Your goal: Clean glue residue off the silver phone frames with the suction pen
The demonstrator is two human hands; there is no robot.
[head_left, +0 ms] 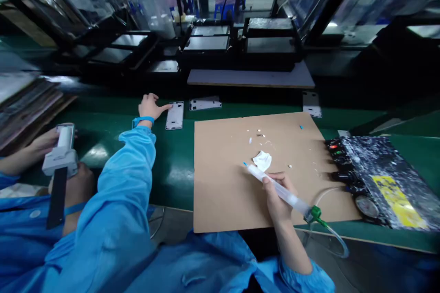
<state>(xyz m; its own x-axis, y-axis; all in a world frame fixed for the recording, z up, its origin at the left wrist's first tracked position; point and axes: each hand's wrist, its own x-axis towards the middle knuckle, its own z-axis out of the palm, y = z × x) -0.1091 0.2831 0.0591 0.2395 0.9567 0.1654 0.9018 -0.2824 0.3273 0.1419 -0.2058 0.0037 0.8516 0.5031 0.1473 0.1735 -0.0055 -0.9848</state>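
My right hand (280, 194) is wrapped round a clear dispensing syringe (285, 193) with a blue tip and a green cap, held slanted above a sheet of brown cardboard (220, 183). The syringe tip points to the far left, close to a crumpled white scrap (262, 160). My left hand (150, 106) reaches out to the far side of the green bench. Its thumb is stretched out to the upper edge of a pale phone frame (175, 116), and its fingers are apart from the thumb. Whether the thumb presses on the frame, I cannot tell.
More phone frames (205, 103) lie beyond the cardboard, another (311, 103) at right. A dispenser box (388, 183) with dial and hose stands at right. At left, a co-worker's hands (77, 185) hold a grey-white device (61, 160). Black trays (206, 55) line the back.
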